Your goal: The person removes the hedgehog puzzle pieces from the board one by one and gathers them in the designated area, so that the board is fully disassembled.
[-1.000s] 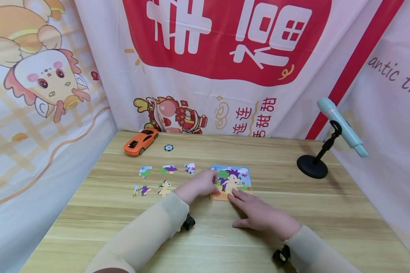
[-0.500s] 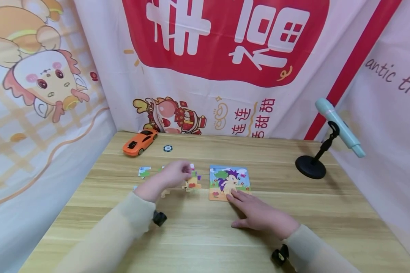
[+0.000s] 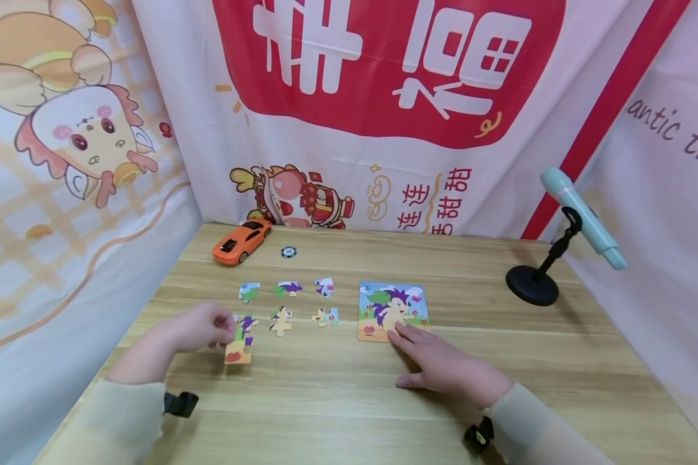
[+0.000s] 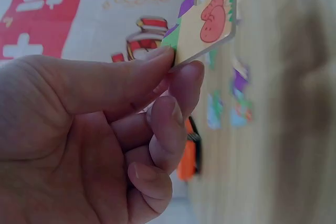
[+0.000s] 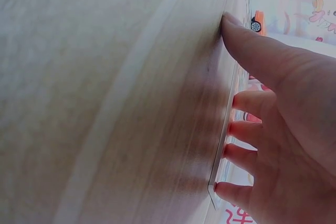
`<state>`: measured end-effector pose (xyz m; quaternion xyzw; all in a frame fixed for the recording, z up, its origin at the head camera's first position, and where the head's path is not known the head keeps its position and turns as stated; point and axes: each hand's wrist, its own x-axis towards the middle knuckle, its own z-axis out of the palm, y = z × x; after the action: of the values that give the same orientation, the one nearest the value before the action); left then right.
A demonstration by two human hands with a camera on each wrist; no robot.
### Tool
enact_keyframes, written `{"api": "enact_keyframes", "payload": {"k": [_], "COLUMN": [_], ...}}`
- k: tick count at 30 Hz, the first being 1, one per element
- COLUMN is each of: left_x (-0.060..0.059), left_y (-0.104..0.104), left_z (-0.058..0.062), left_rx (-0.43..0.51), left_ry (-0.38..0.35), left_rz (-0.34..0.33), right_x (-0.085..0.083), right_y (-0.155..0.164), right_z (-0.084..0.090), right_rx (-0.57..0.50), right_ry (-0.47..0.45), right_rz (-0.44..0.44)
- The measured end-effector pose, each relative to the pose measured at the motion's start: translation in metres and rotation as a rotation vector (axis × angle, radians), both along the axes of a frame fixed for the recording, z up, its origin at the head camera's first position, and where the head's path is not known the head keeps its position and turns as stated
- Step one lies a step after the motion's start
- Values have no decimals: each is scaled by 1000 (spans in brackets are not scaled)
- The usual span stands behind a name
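Note:
My left hand point(image 3: 200, 329) pinches a puzzle piece point(image 3: 238, 355) between thumb and forefinger at the left of the table. In the left wrist view that puzzle piece point(image 4: 210, 22) shows a red shape on pale orange, with green and purple at its knobbed side. Several loose pieces lie beyond it in two rows, among them a purple-and-green piece point(image 3: 289, 288) and a cream hedgehog-body piece point(image 3: 281, 321). My right hand point(image 3: 442, 363) rests its fingertips on the lower edge of a square hedgehog picture board point(image 3: 378, 313), thumb out on the wood.
An orange toy car point(image 3: 243, 243) stands at the back left, beside a blue-and-white chip point(image 3: 289, 252). At the right, a pale teal microphone point(image 3: 584, 216) leans in a black stand point(image 3: 532, 285). Printed cloths hang behind the table and along both sides.
From over the picture board, my left hand has travelled left past the loose pieces. It carries the pinched puzzle piece to the left end of the rows. My right hand stays put.

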<state>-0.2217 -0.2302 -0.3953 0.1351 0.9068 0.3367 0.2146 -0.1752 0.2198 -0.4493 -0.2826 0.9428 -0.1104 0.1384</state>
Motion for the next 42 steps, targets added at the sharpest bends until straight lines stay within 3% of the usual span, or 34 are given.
{"api": "enact_keyframes", "payload": {"k": [5,11,15,19,25,29,33,36,42], "left_x": [11,9,4,-5,-29,-40,-45,-48,-49], "left_y": [-19,-22,-17,0,62,118,172,207,257], "left_z": [-22,-37,-32,-15,11,15,4,-8,-31], "left_rx": [26,-2,-70,-117,-106,-82,-59,-95,-220], "left_ry": [-5,3,-15,13,65,75,72,115,226], "left_rz": [26,91,140,125,27,-59,-171,-245,-293], "right_x": [0,0,0,-1,0,0,0,0,-2], "right_y": [0,0,-1,-1,0,0,0,0,2], "right_z": [0,0,0,0,-1,0,0,0,0], "right_rx": [-5,-2,-3,-3,7,-5,-21,-25,-29], "right_ry": [4,4,-3,3,3,8,11,9,8], "right_rz": [3,6,7,6,-1,4,18,23,20]}}
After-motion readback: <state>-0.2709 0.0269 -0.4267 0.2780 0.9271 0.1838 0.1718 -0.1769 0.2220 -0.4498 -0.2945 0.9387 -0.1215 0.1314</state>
